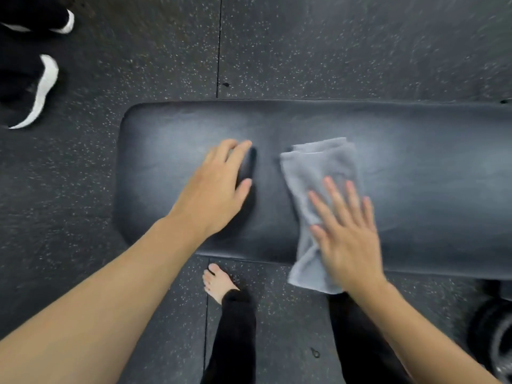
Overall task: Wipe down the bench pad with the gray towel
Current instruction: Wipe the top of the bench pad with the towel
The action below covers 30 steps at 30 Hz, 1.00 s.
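The right hand (346, 231) presses flat, fingers spread, on the folded gray terry towel (318, 173) lying mid-way along the long black padded vinyl bench pad (429, 176); the left hand (219, 184) rests open, empty. Wiping seems underway, with much of the pad unreached.

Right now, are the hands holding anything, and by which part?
Nothing is gripped. The right hand presses flat on the near half of the gray towel; the left hand rests open on the bench pad.

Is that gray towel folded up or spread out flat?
Folded. The gray towel shows stacked layers at its far edge, lies across the bench pad, near end overhanging.
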Motion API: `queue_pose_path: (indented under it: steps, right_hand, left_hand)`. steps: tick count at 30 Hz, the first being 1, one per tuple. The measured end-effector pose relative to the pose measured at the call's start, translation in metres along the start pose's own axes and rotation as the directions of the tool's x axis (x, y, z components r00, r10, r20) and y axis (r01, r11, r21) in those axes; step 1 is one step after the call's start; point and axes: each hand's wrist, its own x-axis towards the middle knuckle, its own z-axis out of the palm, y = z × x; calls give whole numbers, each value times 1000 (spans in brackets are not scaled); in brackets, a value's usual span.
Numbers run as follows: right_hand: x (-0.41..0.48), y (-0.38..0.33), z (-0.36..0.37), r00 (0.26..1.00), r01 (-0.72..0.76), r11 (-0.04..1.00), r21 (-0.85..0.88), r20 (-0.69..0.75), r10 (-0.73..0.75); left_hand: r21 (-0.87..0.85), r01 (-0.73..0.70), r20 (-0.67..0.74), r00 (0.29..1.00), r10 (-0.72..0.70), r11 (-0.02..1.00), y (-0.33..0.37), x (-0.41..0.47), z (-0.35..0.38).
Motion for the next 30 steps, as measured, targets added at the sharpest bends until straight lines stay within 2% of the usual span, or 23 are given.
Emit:
queue_pose_path:
  steps: [2, 4, 8, 10, 13, 17, 19, 22, 26, 28, 30]
  right_hand:
    - [-11, 54, -10, 992, -114, 993, -8, 54, 114]
    - [-9, 76, -15, 982, -178, 984, 12, 71, 177]
    - [19, 44, -14, 957, -289, 952, 99, -5, 291]
    - [51, 10, -11, 977, -203, 972, 120, -42, 209]
    - [115, -40, -8, 997, 48, 988, 147, -66, -38]
    - [150, -49, -7, 987, 157, 976, 150, -66, -149]
    - [147, -20, -8, 982, 178, 975, 135, -82, -169]
    - [133, 62, -18, 990, 76, 986, 147, -130, -57]
    - [85, 203, -40, 984, -156, 973, 172, -60, 169]
    - [62, 249, -51, 979, -195, 961, 197, -21, 203]
    - [50, 261, -54, 981, -185, 962, 203, -15, 192]
  left_hand:
    - [40, 47, 138, 989, -52, 998, 20, 10, 16]
    - [128, 112, 305, 941, -146, 985, 30, 14, 33]
    - [236, 127, 319, 927, -200, 964, 30, 11, 54]
    - [226, 132, 313, 928, -200, 965, 28, 14, 55]
    - [231, 146, 309, 927, -215, 962, 27, 15, 54]
    - [230, 191, 253, 935, -248, 954, 29, 12, 55]
    - [253, 206, 264, 925, -272, 945, 38, 13, 53]
    - [282, 259, 301, 890, -342, 924, 61, 17, 50]
    - [181, 278, 347, 879, -326, 943, 113, 33, 76]
    - [186, 292, 333, 879, -340, 938, 133, 40, 91]
    - [201, 325, 309, 874, -375, 924, 138, 44, 96]
